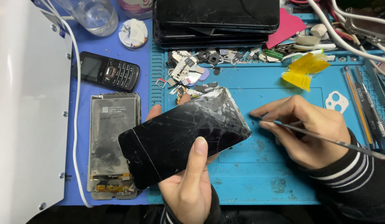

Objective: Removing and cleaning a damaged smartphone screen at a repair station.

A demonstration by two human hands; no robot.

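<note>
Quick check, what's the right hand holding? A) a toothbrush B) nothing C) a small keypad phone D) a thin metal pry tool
D: the right hand grips a thin metal pry tool whose tip points at the edge of the cracked black phone held in the left hand.

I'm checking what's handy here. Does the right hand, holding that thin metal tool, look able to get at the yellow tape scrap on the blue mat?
Probably yes. The yellow tape scrap lies in the open just beyond the right hand, with bare blue mat between them, though the thin metal tool fills its grip.
</note>
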